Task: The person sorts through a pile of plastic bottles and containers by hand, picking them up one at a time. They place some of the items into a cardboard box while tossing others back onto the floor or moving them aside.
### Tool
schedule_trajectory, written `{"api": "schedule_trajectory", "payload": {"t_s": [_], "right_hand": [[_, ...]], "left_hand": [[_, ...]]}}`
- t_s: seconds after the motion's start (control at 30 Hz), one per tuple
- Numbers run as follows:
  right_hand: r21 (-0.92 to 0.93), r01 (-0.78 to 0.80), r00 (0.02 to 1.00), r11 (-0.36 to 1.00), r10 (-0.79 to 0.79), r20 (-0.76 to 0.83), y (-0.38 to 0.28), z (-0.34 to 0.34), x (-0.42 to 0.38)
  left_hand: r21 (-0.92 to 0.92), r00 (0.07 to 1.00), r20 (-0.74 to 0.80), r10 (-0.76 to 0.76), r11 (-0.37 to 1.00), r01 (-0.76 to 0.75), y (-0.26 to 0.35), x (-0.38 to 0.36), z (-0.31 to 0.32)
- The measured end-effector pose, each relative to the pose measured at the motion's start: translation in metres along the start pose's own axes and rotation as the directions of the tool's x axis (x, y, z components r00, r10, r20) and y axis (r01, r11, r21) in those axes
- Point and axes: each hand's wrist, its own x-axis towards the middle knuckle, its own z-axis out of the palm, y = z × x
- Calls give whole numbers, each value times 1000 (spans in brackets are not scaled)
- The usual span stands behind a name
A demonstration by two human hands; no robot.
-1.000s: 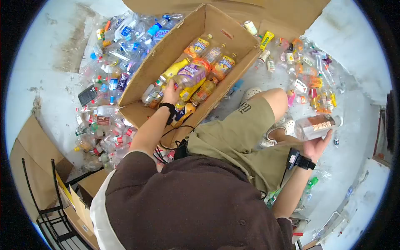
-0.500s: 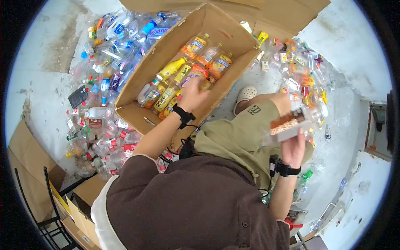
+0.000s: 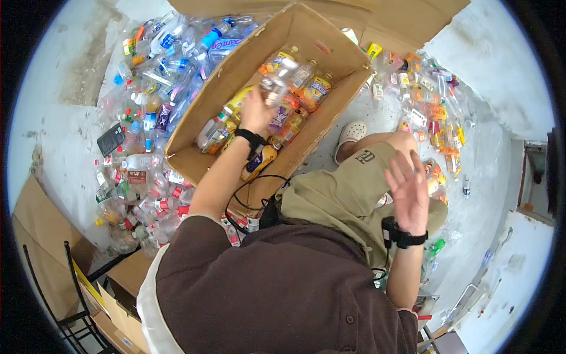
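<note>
My left hand is inside the cardboard box, fingers closed around a clear plastic bottle that is smeared by motion. Beneath and around it lie several labelled drink bottles: orange-labelled ones, a purple-labelled one, a yellow bottle and a clear bottle with a green cap. Over my right thigh, my right hand is raised with its fingers spread and nothing in it.
Clear plastic bottles are heaped left of the box. Another pile of bottles and small containers spreads on the right. My shoe stands beside the box. A black cable loops near my waist. Flattened cardboard leans at the back.
My right hand has let go of the clear container with the brown label. My left hand has moved up and left within the box and now grips a clear bottle.
</note>
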Motion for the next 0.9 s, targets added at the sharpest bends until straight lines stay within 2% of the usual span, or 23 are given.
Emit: {"api": "schedule_trajectory", "payload": {"t_s": [0.03,0.07,0.1,0.13,0.2,0.27,0.37,0.4,0.43,0.5,0.57,0.6,0.63,0.67,0.7,0.73,0.77,0.8,0.83,0.9], "right_hand": [[8,15,999,1000,-15,-40,-5,-12,-6],[-1,29,997,1000,-29,-66,-10,-22,-13],[-11,43,995,999,-44,-92,-14,-31,-19],[-9,46,993,999,-47,-105,-17,-39,-26],[20,80,978,997,-74,-196,-22,-54,-38],[21,104,963,994,-96,-250,-23,-67,-49],[38,144,941,989,-125,-313,-24,-81,-64],[48,157,938,986,-134,-318,-25,-89,-69],[58,174,933,983,-146,-328,-24,-96,-76],[66,202,913,977,-164,-373,-25,-109,-86],[59,233,877,971,-184,-444,-31,-125,-101],[63,260,861,964,-202,-466,-33,-133,-109],[50,267,827,962,-203,-525,-37,-139,-117],[56,296,790,953,-211,-575,-39,-148,-124],[59,318,753,946,-214,-622,-42,-161,-131],[72,331,727,941,-206,-656,-42,-173,-139],[58,366,690,929,-229,-687,-40,-187,-150],[61,364,635,929,-200,-746,-37,-203,-160],[72,359,585,930,-165,-794,-32,-219,-167],[111,392,531,913,-126,-838,-18,-252,-180]], "left_hand": [[226,996,-57,-68,971,79,-21,3,4],[278,991,-56,-119,952,130,-37,3,6],[300,972,-13,-235,926,228,-54,7,13],[395,966,37,-258,891,223,-76,10,24],[403,960,64,-272,887,225,-99,9,40],[420,940,109,-322,872,250,-96,8,42],[288,944,142,-299,925,249,-112,9,58],[307,932,173,-319,916,257,-117,8,63],[341,954,134,-270,916,211,-121,6,69],[233,958,161,-238,952,198,-129,11,72],[55,976,209,-59,997,48,-169,22,92],[92,962,259,-87,994,65,-111,11,56],[-134,937,320,140,986,-102,-176,32,88],[-56,950,312,13,998,4,-113,16,58],[-99,948,292,125,990,-100,-111,17,57],[93,980,197,-22,996,4,-106,15,55],[338,988,14,157,929,-152,-147,27,77],[259,999,53,2,966,-15,-98,18,62],[150,983,34,182,971,-185,-93,21,62],[9,944,40,327,945,-327,-41,22,52]]}}
